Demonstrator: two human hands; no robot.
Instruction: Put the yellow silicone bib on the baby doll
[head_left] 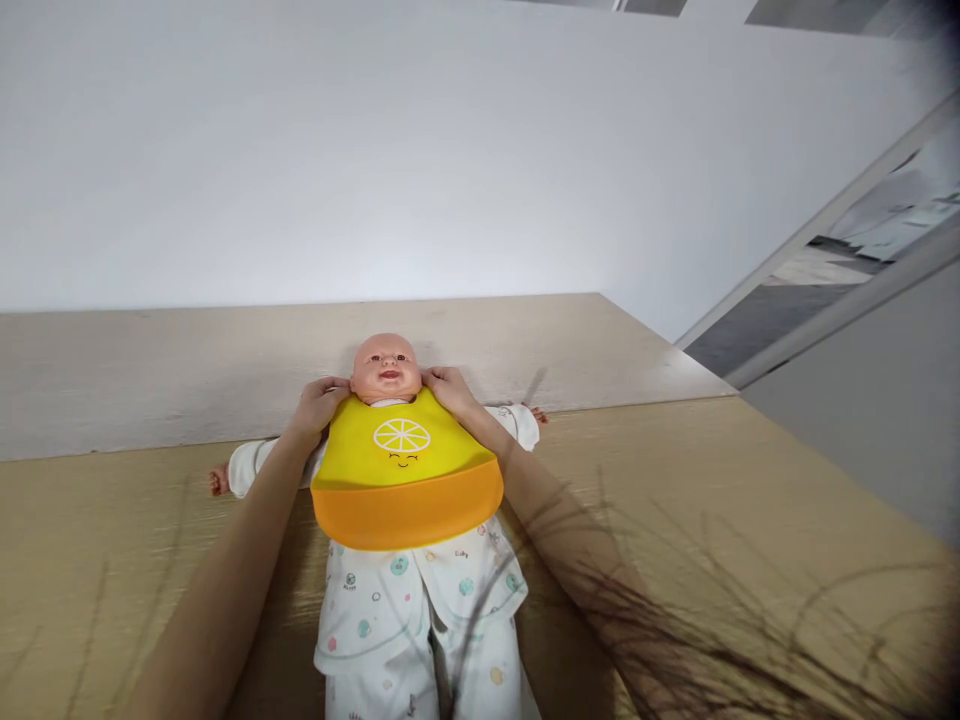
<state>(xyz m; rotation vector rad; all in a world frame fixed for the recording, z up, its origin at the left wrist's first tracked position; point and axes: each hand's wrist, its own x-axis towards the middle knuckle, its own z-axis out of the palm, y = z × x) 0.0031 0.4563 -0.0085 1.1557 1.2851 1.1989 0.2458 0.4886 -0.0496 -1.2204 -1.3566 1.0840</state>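
Left hand (321,398) and right hand (448,385) pinch the bib (405,465) by its neck straps beside the doll (386,368); fastening likely needs both ends joined behind the neck.

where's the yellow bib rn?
Head view, centre: the yellow silicone bib with an orange pocket lies on the chest of the baby doll on the wooden table, left hand and right hand gripping its top corners beside the doll's neck.

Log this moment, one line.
left hand on bib corner by doll neck; right hand on other corner; bib over doll chest; doll face-up on table
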